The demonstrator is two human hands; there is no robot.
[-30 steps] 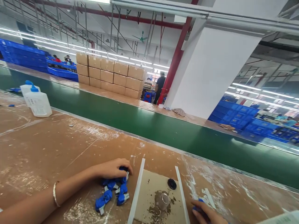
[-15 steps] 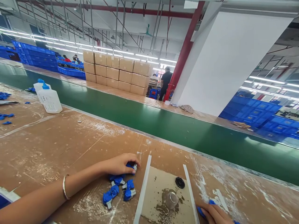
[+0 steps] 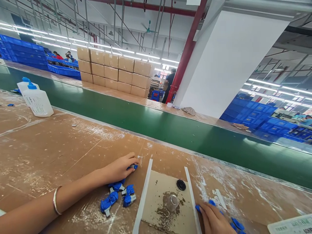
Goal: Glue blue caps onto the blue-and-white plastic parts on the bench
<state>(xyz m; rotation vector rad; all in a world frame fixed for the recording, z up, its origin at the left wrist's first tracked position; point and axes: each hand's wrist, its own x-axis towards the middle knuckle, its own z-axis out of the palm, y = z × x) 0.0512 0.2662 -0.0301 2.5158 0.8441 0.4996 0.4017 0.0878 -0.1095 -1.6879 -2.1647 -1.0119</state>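
My left hand [image 3: 122, 169] is curled, with its thumb and fingers closed on a small blue-and-grey piece [image 3: 133, 166]. Just below it lie several similar blue pieces [image 3: 112, 197] with grey ends, in a loose cluster on the table. My right hand [image 3: 213, 216] is at the lower right, fingertips pinching a small blue piece [image 3: 198, 208] beside a strip of white tape. Other blue pieces [image 3: 237, 224] lie by that hand, some partly hidden by it. Between my hands is a beige board [image 3: 152, 195] carrying a small clear cup [image 3: 172, 202], dark wet specks and a round black cap [image 3: 181, 185].
White bottles with blue caps [image 3: 39, 100] stand at the left. A green conveyor belt [image 3: 151, 120] runs across behind the brown table [image 3: 80, 156]. Beyond are stacked cartons [image 3: 112, 71], blue crates and a red pipe. A white labelled object [image 3: 290, 226] is at the lower right.
The view has swung slightly right, bringing more blue pieces and the white labelled object into sight. My right hand has moved a little forward with its piece; the left-hand piece has turned.
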